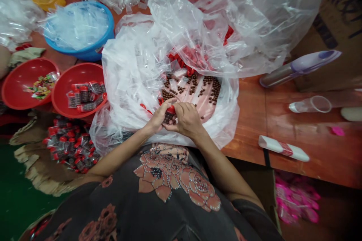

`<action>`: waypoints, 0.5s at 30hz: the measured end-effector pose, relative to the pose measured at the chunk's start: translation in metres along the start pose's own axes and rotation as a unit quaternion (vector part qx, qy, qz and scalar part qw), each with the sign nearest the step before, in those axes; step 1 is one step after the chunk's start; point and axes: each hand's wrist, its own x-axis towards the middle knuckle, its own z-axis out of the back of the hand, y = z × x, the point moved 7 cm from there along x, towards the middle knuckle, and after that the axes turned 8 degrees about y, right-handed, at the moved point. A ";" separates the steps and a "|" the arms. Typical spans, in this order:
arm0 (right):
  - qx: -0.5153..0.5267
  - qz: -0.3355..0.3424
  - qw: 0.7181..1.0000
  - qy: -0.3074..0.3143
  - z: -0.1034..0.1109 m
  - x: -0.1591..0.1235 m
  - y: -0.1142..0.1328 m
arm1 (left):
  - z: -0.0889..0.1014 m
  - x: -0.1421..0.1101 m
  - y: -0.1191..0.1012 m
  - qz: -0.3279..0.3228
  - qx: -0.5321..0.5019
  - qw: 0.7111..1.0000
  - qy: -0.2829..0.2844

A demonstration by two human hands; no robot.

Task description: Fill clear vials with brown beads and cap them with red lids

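Between my two hands is a small clear jar (169, 117) filled with brown balls, its red cap (171, 109) at the top. My left hand (158, 117) wraps the jar from the left, and my right hand (188, 117) closes over the cap side from the right. Just beyond them, loose brown balls (215, 90) lie scattered on a pink surface (207, 111) inside a spread plastic bag (230, 120). Red caps (195, 58) and small clear containers (141, 67) are heaped behind and to the left.
Left of the bag, a red bowl (60, 107) holds several filled jars. Another red bowl (11, 86) has colourful bits, and a blue basin (109, 26) holds clear plastic. More filled jars (70, 143) lie below. On the right are a tumbler (299, 67), a cup (319, 104) and a white roll (284, 148).
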 end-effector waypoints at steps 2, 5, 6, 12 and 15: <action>0.000 0.015 1.000 0.005 -0.003 0.001 0.002 | -0.001 -0.003 0.003 0.007 -0.006 1.000 0.011; 0.013 0.017 1.000 0.017 -0.006 0.003 0.007 | -0.001 -0.007 0.004 0.004 0.009 1.000 0.009; 0.021 0.015 0.999 0.024 -0.007 0.003 0.009 | 0.002 -0.009 0.001 -0.005 0.024 1.000 0.003; 0.074 -0.051 0.992 0.089 -0.016 -0.004 -0.019 | 0.076 -0.053 -0.106 -0.211 0.257 0.925 -0.184; 0.077 -0.124 0.983 0.111 -0.020 -0.009 -0.056 | 0.136 -0.107 -0.179 -0.299 0.400 0.792 -0.352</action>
